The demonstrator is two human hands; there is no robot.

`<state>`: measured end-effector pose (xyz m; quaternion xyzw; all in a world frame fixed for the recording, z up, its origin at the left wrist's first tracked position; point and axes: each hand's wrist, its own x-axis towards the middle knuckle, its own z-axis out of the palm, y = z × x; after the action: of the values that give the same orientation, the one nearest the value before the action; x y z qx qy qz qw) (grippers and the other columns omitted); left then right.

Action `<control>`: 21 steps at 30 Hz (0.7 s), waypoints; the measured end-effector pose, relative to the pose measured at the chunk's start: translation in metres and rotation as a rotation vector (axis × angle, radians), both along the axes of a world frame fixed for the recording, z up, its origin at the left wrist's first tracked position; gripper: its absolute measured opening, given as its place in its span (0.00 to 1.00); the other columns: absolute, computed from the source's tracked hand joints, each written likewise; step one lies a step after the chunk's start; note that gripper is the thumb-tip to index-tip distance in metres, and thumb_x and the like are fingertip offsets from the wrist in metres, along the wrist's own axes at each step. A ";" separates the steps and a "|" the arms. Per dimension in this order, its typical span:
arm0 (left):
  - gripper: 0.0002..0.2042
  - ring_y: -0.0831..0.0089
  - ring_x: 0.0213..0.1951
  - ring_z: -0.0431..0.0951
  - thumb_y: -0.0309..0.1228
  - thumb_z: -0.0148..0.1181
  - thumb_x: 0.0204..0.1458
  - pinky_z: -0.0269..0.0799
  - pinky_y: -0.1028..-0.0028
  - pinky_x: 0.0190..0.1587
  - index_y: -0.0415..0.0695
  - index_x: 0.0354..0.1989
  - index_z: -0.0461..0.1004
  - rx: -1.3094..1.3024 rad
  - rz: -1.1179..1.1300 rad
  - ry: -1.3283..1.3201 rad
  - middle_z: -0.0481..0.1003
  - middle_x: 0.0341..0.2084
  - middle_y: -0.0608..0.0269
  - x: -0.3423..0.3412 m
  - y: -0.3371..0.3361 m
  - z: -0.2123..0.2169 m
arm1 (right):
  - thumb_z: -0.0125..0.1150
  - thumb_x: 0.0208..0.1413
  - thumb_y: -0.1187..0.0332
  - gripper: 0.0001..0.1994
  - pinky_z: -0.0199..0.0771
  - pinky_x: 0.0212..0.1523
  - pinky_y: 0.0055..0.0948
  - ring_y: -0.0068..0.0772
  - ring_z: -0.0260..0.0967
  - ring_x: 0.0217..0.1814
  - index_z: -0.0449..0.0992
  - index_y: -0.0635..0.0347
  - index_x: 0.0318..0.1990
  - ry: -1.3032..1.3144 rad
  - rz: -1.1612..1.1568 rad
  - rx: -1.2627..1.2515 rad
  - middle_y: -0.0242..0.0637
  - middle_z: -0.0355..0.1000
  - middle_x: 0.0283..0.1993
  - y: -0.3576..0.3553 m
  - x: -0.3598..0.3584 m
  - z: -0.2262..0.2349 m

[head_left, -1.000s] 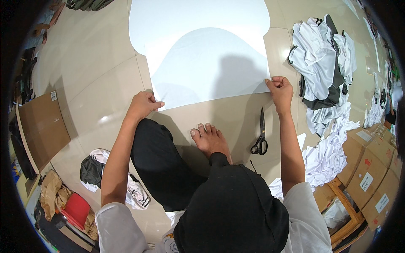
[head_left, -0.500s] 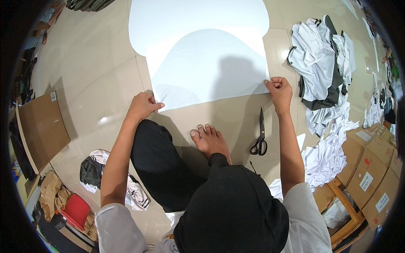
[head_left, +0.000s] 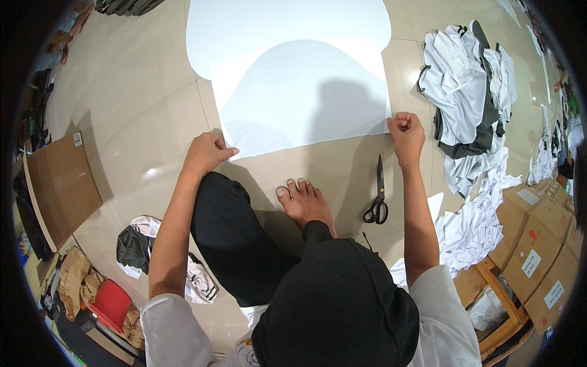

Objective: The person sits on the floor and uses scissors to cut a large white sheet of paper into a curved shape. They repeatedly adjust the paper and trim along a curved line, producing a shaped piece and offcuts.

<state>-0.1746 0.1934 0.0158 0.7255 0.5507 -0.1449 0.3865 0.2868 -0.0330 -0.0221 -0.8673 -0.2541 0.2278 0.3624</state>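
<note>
Left hand (head_left: 206, 153) and right hand (head_left: 406, 131) each pinch a near corner of the white cloth sheet (head_left: 306, 104); black-handled scissors (head_left: 378, 192) lie at 5 o'clock of the sheet on the floor.

A white sheet of fabric (head_left: 306, 98) is spread on the tiled floor (head_left: 140, 122), its near corners pinched by the left hand (head_left: 208, 151) and right hand (head_left: 406, 131). Black scissors (head_left: 378, 199) lie beside a bare foot (head_left: 302, 200). White garments (head_left: 468, 85) are piled at the right.

Large white fabric sheet (head_left: 293, 79) cut off at the top edge, fingertips of both hands curled out of sight, brown cardboard boxes (head_left: 538, 244) blurring into the dark rim.
</note>
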 end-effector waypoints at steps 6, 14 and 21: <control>0.25 0.56 0.33 0.86 0.51 0.80 0.53 0.80 0.60 0.39 0.37 0.33 0.83 0.169 0.123 0.024 0.85 0.28 0.50 0.004 -0.001 0.004 | 0.80 0.59 0.68 0.16 0.79 0.41 0.25 0.21 0.76 0.37 0.82 0.67 0.49 -0.096 0.002 -0.041 0.34 0.82 0.39 -0.001 -0.007 0.006; 0.20 0.59 0.35 0.86 0.47 0.77 0.57 0.80 0.62 0.41 0.39 0.39 0.83 0.233 0.233 -0.025 0.86 0.32 0.55 0.023 0.022 -0.010 | 0.78 0.57 0.67 0.17 0.84 0.44 0.36 0.40 0.85 0.38 0.84 0.66 0.49 -0.153 0.012 -0.048 0.45 0.86 0.37 0.005 -0.015 0.002; 0.15 0.71 0.30 0.80 0.40 0.74 0.60 0.76 0.67 0.38 0.39 0.34 0.82 0.132 0.338 -0.138 0.83 0.27 0.61 0.020 0.021 -0.014 | 0.74 0.56 0.62 0.14 0.84 0.46 0.40 0.45 0.86 0.40 0.87 0.65 0.43 -0.121 0.030 -0.188 0.46 0.87 0.37 0.015 -0.011 0.005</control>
<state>-0.1543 0.2148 0.0020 0.6545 0.6454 0.0087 0.3937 0.2754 -0.0178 -0.0175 -0.9058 -0.2658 0.2034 0.2599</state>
